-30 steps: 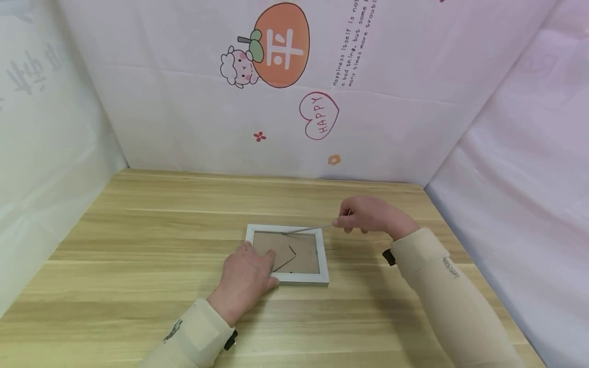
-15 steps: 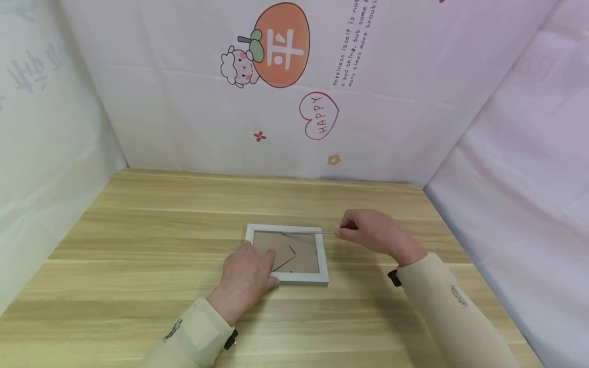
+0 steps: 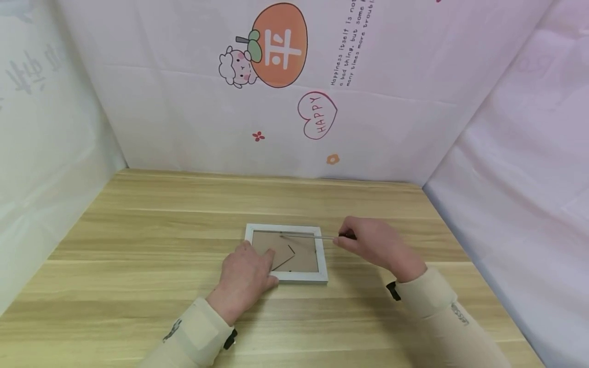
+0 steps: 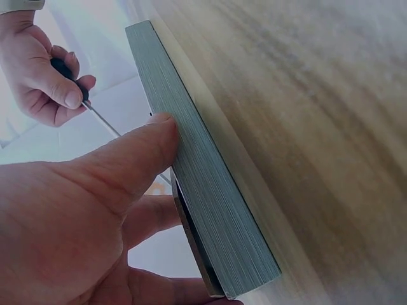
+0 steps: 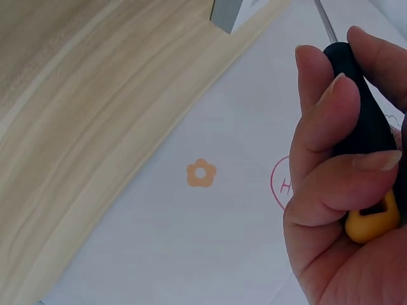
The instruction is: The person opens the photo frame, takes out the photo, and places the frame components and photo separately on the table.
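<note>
A picture frame (image 3: pixel 321 260) with a light rim lies back-up on the table, its brown backing board (image 3: pixel 303 260) showing. My left hand (image 3: pixel 244 276) holds its near left corner; the thumb (image 4: pixel 143 149) presses the outer side while the other fingers reach over the back. In my right hand (image 3: pixel 375 243) is a screwdriver; the fingers wrap its dark handle (image 5: pixel 365 121), which has a yellow end (image 5: pixel 372 225). Its thin metal shaft (image 3: pixel 308 236) crosses the frame's right rim almost level, and the tip is at the far inner edge, near a small dark tab.
The wood-grain table (image 3: pixel 161 214) surrounds the frame. A white printed cloth (image 3: pixel 184 117) hangs behind it, and further white cloth (image 3: pixel 529 168) stands at the sides. Dark slits mark the backing board, partly under my left fingers.
My right hand has come down and nearer to me, bringing the screwdriver handle lower, so the shaft lies flatter while its tip stays near the far inner edge. The left hand holds still.
</note>
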Motion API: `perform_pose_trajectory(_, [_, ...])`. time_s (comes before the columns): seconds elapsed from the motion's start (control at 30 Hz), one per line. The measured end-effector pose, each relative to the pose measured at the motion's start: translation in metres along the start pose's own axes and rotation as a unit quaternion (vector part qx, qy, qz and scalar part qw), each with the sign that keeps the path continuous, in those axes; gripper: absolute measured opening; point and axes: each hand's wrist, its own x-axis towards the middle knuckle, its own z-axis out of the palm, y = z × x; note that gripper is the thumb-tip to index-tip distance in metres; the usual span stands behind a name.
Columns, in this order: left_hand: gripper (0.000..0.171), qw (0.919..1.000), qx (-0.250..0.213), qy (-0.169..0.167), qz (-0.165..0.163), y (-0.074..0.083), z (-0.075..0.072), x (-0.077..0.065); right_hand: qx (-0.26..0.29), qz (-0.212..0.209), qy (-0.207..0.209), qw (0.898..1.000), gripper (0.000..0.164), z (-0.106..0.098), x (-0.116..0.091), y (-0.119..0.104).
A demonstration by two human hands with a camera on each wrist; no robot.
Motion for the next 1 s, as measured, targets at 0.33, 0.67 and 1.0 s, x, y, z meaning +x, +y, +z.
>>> perform_pose_trajectory(0.33, [0.064, 0.9999, 0.003, -0.010, -0.004, -0.001, -0.001, 0.000, -0.005, 0.000, 0.014, 1.000, 0.020, 0.004, 0.006, 0.000])
perform_pose_trajectory(0.67, [0.060, 1.0000, 0.004, -0.007, 0.001, 0.001, -0.002, 0.000, 0.003, -0.002, -0.001, 1.000, 0.021, -0.007, 0.015, -0.001])
perform_pose_trajectory(1.0, [0.051, 0.9998, -0.009, 0.016, 0.004, 0.001, -0.002, -0.001, 0.016, 0.028, -0.097, 0.995, 0.023, -0.026, 0.037, -0.002])
